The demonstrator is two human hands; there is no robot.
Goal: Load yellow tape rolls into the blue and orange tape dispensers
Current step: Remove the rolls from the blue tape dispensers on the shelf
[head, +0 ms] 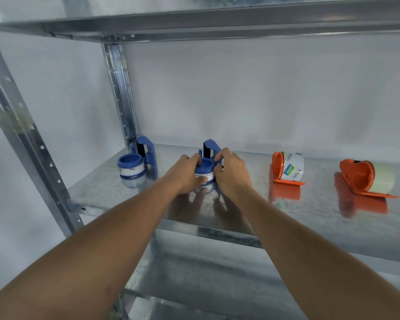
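Galvanized metal shelf [252, 204] carrying four tape dispensers. Two blue dispensers [138, 166] [209, 155] are sitting left of the nearer orange dispenser [286, 168]. Second orange dispenser [365, 179] is lying to its right.

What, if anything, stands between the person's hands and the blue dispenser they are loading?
Nothing visible does. The left hand and right hand already grip the middle blue dispenser from either side on the metal shelf. The other blue dispenser stands apart to the left.

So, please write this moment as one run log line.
left hand: grips second blue plastic tape dispenser | right hand: grips same | place: metal shelf
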